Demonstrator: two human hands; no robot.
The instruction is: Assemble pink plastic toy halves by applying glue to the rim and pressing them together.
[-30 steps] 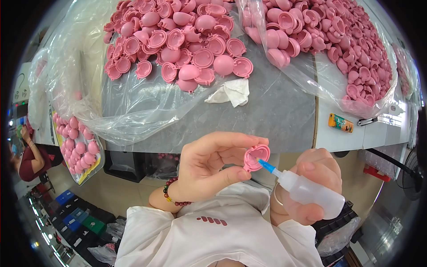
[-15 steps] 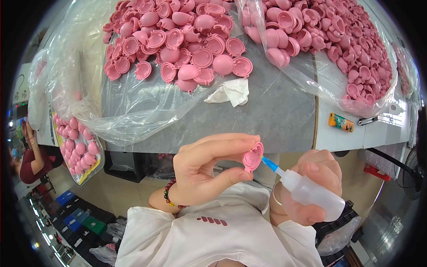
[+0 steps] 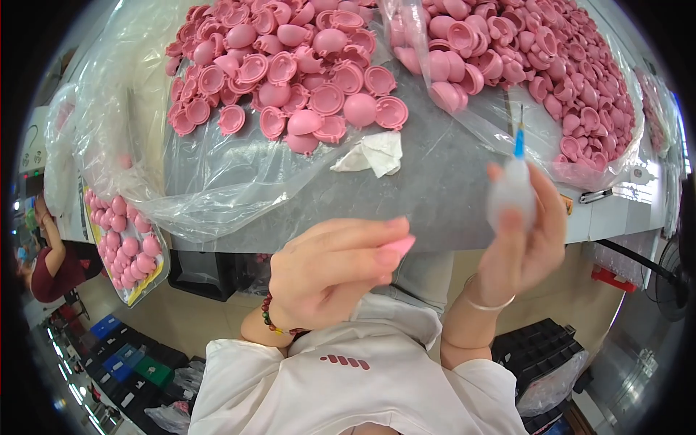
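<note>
My left hand pinches a pink plastic shell piece just off the table's front edge; most of the piece is hidden by the fingers. In my right hand is a translucent white squeeze bottle, held upright, slightly blurred, with its blue needle tip pointing up and away from me. The two hands are well apart. Beyond them, a heap of similar pink shell halves lies on clear plastic sheeting on the grey tabletop.
A crumpled white tissue lies before the heap. At the right, a clear bag holds more pink shells. On the left sits a tray of pink balls. A black fan stands far right; another person sits far left.
My right hand has swung the bottle up and away from the shell piece, its tip now upward instead of toward the piece. The left fingers have closed over the piece and turned it.
</note>
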